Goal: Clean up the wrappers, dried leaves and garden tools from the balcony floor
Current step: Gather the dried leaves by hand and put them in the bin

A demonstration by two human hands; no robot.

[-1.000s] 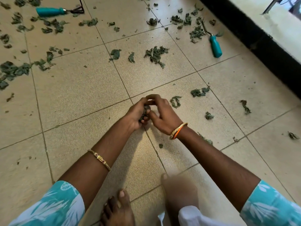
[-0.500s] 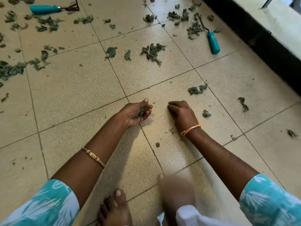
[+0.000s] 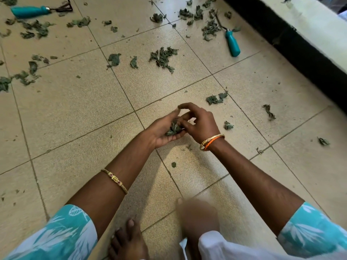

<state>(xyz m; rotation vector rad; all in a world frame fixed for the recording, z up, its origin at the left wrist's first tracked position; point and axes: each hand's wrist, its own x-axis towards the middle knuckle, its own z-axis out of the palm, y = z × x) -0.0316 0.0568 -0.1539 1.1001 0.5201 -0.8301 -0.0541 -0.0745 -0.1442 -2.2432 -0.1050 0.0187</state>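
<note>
My left hand (image 3: 161, 129) is cupped palm-up just above the tiled floor and holds a small bunch of dried leaves (image 3: 173, 128). My right hand (image 3: 197, 122) meets it from the right, its curled fingertips pressing more leaf bits into that bunch. Loose dried leaves lie scattered around: a clump (image 3: 163, 57) further out, a small pile (image 3: 216, 99) to the right, single bits (image 3: 228, 126) near my right wrist. A teal-handled rake (image 3: 33, 11) lies at the far left. A second teal-handled tool (image 3: 232, 44) lies at the far right among leaves.
A dark wall base with a pale ledge (image 3: 300, 44) runs along the right side. My bare feet (image 3: 129, 241) and white trouser cloth are at the bottom edge. More leaf litter (image 3: 24, 76) covers the left tiles.
Half a second ago my hands were apart, the right one down on the floor picking at leaves. The right hand has come back to the left palm, bringing leaf bits to the bunch.
</note>
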